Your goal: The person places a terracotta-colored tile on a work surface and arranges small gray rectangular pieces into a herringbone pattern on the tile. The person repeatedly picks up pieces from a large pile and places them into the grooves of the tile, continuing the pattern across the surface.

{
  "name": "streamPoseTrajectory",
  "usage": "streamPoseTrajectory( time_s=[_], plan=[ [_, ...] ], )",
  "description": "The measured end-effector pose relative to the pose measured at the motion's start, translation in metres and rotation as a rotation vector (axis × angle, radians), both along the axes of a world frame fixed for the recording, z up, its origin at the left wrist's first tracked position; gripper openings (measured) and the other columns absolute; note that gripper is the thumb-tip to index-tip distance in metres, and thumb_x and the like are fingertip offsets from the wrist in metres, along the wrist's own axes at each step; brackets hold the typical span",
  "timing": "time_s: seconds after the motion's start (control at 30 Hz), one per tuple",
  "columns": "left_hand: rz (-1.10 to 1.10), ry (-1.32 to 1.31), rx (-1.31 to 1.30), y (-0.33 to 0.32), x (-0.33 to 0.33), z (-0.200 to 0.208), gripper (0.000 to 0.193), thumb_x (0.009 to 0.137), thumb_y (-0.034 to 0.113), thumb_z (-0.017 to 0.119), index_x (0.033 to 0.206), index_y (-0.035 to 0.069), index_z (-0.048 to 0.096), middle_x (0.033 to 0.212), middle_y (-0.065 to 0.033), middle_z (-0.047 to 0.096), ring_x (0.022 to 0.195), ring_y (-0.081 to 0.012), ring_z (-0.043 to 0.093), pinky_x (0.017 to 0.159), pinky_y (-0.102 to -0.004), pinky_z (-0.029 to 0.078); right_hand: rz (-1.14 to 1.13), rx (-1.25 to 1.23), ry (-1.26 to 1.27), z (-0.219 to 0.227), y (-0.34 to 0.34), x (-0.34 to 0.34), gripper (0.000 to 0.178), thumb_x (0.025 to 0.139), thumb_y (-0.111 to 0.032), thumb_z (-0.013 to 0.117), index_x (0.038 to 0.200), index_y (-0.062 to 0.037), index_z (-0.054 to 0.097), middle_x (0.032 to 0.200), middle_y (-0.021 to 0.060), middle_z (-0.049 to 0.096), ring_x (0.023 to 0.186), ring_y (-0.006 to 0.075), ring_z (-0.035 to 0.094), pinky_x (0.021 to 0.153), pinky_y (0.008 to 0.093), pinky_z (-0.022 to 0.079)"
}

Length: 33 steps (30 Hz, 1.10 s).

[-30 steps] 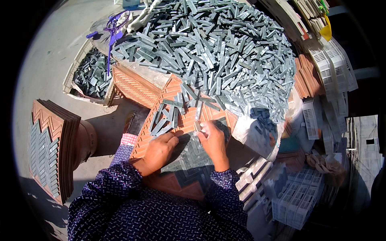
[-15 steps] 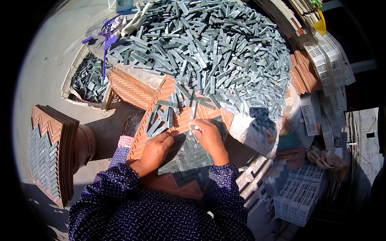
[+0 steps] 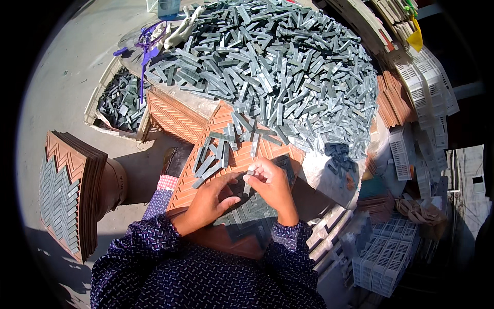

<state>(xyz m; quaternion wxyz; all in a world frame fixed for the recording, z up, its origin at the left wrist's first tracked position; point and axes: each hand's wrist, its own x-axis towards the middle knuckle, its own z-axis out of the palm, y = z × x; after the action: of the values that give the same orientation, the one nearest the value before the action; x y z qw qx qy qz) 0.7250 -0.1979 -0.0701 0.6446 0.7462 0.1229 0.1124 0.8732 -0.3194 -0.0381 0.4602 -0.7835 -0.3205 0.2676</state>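
Note:
A terracotta-coloured herringbone template [image 3: 185, 186] lies in front of me, its lower part filled with dark grey-green stone strips [image 3: 256, 216]. My right hand [image 3: 275, 188] is closed in a pinch on a narrow stone strip [image 3: 246, 187], held over the filled rows. Beside it on the left, my left hand [image 3: 208, 202] hovers over the template, thumb and fingers apart, with nothing visible between them. Several loose strips [image 3: 220, 151] lie on the template's upper left, just beyond my hands.
A large heap of stone strips [image 3: 278, 67] covers the table beyond. Left are a crate [image 3: 91, 109] of stone pieces and a stack of templates [image 3: 92, 201] on a round stand. White plastic crates [image 3: 383, 257] stand at right. White gloves [image 3: 180, 35] lie by the heap.
My right hand has drawn the strip back toward me, off the bare grooves. My left hand has moved right and its fingers have spread. The whole view has shifted slightly.

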Motion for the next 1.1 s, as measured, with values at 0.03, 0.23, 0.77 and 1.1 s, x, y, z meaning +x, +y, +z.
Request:
streamPoseTrajectory(
  time_s=[0.03,0.23,0.77,1.1],
  plan=[
    [-0.044,0.01,-0.283,-0.003,-0.001,-0.01,0.038,0.085,0.008,0.067,0.12,-0.002,0.055,0.1,-0.0111,0.064,0.084,-0.018,0.063,0.076,-0.0306,0.051,0.017,0.048,0.033,-0.005,0.0,-0.003,0.015,0.08,-0.008,0.07,0.086,0.0003,0.06,0.068,0.004,0.062,0.057,0.007,0.056,0.052,0.0246,0.044],
    [-0.156,0.153,-0.747,0.002,-0.009,-0.013,0.022,0.093,0.008,0.06,0.111,-0.003,0.058,0.092,-0.0045,0.064,0.078,-0.0072,0.058,0.07,-0.0241,0.05,-0.011,0.021,0.243,-0.003,0.001,-0.009,0.011,0.09,-0.009,0.061,0.088,0.0021,0.062,0.072,0.0017,0.061,0.058,0.005,0.055,0.051,0.02,0.044],
    [0.831,-0.312,-0.722,0.242,-0.067,-0.026,0.037,0.096,0.023,0.054,0.124,0.001,0.054,0.113,-0.0033,0.062,0.084,-0.0056,0.056,0.072,-0.0159,0.047,-0.22,-0.14,-0.497,-0.048,0.029,0.043,0.023,0.076,-0.012,0.071,0.09,-0.0013,0.055,0.075,0.0165,0.067,0.07,0.0345,0.065,0.064,0.0402,0.051],
    [0.747,-0.081,-0.888,0.174,-0.098,-0.101,0.016,0.093,0.021,0.059,0.104,0.009,0.06,0.089,0.0039,0.061,0.074,-0.0034,0.053,0.065,-0.0151,0.043,-0.16,0.007,0.231,-0.035,0.009,0.045,0.043,0.081,-0.003,0.061,0.123,-0.0036,0.053,0.08,0.0035,0.063,0.071,0.0058,0.053,0.065,0.0214,0.045]
  ],
)
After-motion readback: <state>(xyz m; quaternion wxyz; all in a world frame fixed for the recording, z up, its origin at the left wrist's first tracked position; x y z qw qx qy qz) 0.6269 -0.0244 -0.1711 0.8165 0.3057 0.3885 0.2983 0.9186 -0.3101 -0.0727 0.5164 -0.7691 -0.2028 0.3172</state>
